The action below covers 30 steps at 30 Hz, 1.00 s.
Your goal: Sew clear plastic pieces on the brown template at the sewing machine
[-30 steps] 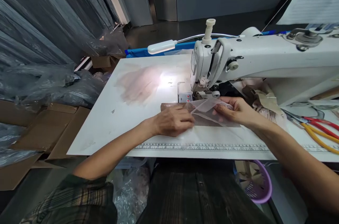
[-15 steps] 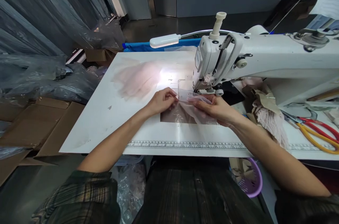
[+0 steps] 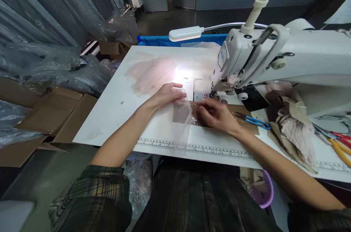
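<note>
My left hand (image 3: 169,95) is closed, thumb against fingers, on a sheer pale pink piece of tulle (image 3: 183,124) that hangs down over the table's front part. Just right of it, my right hand (image 3: 216,115) is curled with its fingertips together near the fabric's edge; whatever they may pinch is too small to make out. Both hands are in front of the needle area of a white sewing machine (image 3: 233,56). Under my right hand lies a brown strip (image 3: 238,109) on the table, and blue thread snips (image 3: 256,121) rest on its right end.
A heap of pale pink tulle (image 3: 153,75) lies on the white table (image 3: 109,115), left of the machine. A lamp (image 3: 186,33) shines above. At right are a bundle of pink trim (image 3: 297,133) and yellow-handled scissors (image 3: 340,149). A purple basket (image 3: 267,191) stands below the table.
The tulle has come away from the needle area toward me and left, held in my left hand. My right hand has let go of it, and the blue snips now show. The view has shifted.
</note>
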Each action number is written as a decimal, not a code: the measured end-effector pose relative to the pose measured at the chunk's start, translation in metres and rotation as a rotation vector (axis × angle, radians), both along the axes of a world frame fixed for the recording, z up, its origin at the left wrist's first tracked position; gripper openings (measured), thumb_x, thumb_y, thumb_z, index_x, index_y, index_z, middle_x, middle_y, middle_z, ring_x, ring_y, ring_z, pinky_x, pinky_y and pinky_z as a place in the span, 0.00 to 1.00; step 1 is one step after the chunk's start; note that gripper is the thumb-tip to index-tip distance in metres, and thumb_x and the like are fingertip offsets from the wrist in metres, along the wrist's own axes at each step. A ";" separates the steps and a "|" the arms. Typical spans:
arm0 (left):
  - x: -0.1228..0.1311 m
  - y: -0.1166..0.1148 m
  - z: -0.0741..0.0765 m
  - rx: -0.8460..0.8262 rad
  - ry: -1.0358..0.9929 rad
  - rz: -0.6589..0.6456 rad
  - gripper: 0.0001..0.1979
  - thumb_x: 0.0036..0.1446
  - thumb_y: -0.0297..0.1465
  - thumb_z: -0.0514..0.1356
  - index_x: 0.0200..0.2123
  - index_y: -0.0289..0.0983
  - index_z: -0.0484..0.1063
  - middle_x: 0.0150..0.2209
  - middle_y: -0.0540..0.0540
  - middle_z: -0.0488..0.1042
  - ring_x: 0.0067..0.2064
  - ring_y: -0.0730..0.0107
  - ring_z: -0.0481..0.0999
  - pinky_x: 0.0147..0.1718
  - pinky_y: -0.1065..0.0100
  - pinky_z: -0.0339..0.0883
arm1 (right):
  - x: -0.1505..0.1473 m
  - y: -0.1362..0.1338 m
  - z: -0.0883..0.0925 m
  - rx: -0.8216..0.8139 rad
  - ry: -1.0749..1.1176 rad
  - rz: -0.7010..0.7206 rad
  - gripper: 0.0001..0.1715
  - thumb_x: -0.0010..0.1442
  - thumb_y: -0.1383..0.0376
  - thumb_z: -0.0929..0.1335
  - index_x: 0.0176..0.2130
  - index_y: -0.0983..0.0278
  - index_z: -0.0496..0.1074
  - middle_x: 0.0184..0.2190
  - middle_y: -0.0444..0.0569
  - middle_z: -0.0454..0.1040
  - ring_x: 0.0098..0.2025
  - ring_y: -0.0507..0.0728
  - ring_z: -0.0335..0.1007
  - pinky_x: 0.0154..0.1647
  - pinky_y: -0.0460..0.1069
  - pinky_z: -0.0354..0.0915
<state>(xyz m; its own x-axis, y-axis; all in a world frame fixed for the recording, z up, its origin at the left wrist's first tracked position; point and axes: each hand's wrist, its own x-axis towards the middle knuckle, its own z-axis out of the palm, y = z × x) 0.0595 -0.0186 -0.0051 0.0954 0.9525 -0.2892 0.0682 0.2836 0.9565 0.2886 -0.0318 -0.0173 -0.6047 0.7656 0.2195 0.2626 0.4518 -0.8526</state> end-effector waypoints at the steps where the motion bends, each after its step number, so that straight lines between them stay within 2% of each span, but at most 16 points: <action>1: -0.002 0.002 -0.001 0.010 0.000 0.023 0.28 0.47 0.32 0.72 0.50 0.31 0.68 0.36 0.40 0.78 0.27 0.75 0.74 0.31 0.70 0.67 | 0.002 -0.003 -0.005 0.150 -0.028 0.038 0.13 0.66 0.64 0.63 0.46 0.65 0.73 0.37 0.51 0.75 0.38 0.57 0.71 0.40 0.54 0.69; 4: -0.007 0.005 0.000 0.016 0.042 0.070 0.22 0.52 0.34 0.68 0.49 0.33 0.70 0.36 0.41 0.79 0.24 0.80 0.68 0.24 0.74 0.57 | -0.006 -0.012 -0.012 0.533 -0.103 0.249 0.14 0.65 0.69 0.61 0.48 0.67 0.71 0.44 0.57 0.73 0.46 0.62 0.68 0.46 0.59 0.66; 6: -0.010 0.005 0.003 0.037 0.116 0.074 0.21 0.54 0.38 0.67 0.48 0.35 0.72 0.36 0.43 0.79 0.27 0.78 0.69 0.24 0.75 0.55 | -0.023 -0.015 -0.014 0.686 -0.169 0.348 0.14 0.66 0.69 0.61 0.48 0.68 0.71 0.50 0.60 0.70 0.51 0.65 0.64 0.49 0.61 0.64; 8: -0.013 0.005 0.006 0.089 0.176 0.079 0.22 0.53 0.43 0.67 0.47 0.36 0.73 0.36 0.44 0.80 0.28 0.77 0.70 0.25 0.75 0.56 | -0.044 -0.014 -0.016 0.763 -0.245 0.414 0.12 0.67 0.66 0.60 0.43 0.68 0.71 0.48 0.60 0.71 0.51 0.65 0.62 0.50 0.62 0.62; 12: -0.020 0.008 0.006 0.202 0.221 0.143 0.22 0.55 0.45 0.65 0.44 0.34 0.73 0.31 0.45 0.79 0.21 0.81 0.63 0.22 0.76 0.54 | -0.082 -0.010 -0.019 0.824 -0.384 0.471 0.16 0.69 0.60 0.59 0.36 0.66 0.68 0.37 0.56 0.71 0.42 0.62 0.63 0.50 0.60 0.60; 15: -0.021 0.009 0.001 0.215 0.234 0.113 0.22 0.56 0.46 0.64 0.43 0.33 0.73 0.31 0.45 0.78 0.21 0.80 0.65 0.21 0.76 0.55 | -0.089 -0.009 -0.017 0.836 -0.399 0.487 0.15 0.69 0.61 0.58 0.36 0.65 0.67 0.36 0.55 0.70 0.40 0.61 0.62 0.46 0.59 0.59; 18: -0.014 0.005 -0.005 0.209 0.250 -0.010 0.25 0.53 0.46 0.66 0.46 0.33 0.72 0.30 0.46 0.77 0.25 0.77 0.69 0.24 0.75 0.58 | -0.068 -0.011 -0.012 0.833 -0.358 0.542 0.15 0.69 0.61 0.58 0.34 0.64 0.67 0.35 0.53 0.70 0.38 0.60 0.61 0.42 0.57 0.57; 21: -0.001 0.001 -0.011 0.275 0.272 -0.128 0.26 0.48 0.40 0.70 0.48 0.33 0.72 0.30 0.48 0.76 0.28 0.75 0.72 0.28 0.73 0.61 | -0.028 -0.016 -0.007 0.755 -0.330 0.564 0.14 0.68 0.62 0.60 0.32 0.64 0.67 0.32 0.52 0.69 0.36 0.59 0.61 0.41 0.56 0.57; 24: 0.015 0.004 -0.017 0.358 0.319 -0.126 0.20 0.51 0.35 0.68 0.46 0.34 0.72 0.30 0.50 0.76 0.29 0.75 0.72 0.33 0.72 0.64 | 0.012 -0.021 -0.005 0.632 -0.316 0.548 0.12 0.67 0.63 0.62 0.33 0.64 0.69 0.33 0.52 0.71 0.37 0.59 0.65 0.42 0.55 0.59; 27: 0.028 0.014 -0.021 0.449 0.475 -0.103 0.16 0.53 0.33 0.67 0.45 0.35 0.73 0.32 0.49 0.77 0.32 0.73 0.73 0.36 0.71 0.65 | 0.037 -0.024 -0.007 0.553 -0.292 0.461 0.10 0.67 0.63 0.63 0.37 0.64 0.71 0.39 0.54 0.74 0.45 0.61 0.69 0.47 0.58 0.61; 30: 0.037 0.027 -0.020 0.538 0.672 -0.155 0.16 0.55 0.34 0.66 0.46 0.37 0.72 0.35 0.49 0.77 0.37 0.68 0.75 0.39 0.69 0.65 | 0.047 -0.026 -0.012 0.514 -0.282 0.372 0.12 0.65 0.62 0.65 0.45 0.64 0.71 0.48 0.57 0.74 0.55 0.65 0.65 0.55 0.63 0.59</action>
<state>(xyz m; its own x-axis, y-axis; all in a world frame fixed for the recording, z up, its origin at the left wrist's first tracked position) 0.0969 0.0087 -0.0251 0.2064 0.9662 0.1546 0.6660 -0.2545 0.7012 0.3354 -0.0582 -0.0289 -0.8940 0.3374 0.2950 0.1918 0.8830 -0.4284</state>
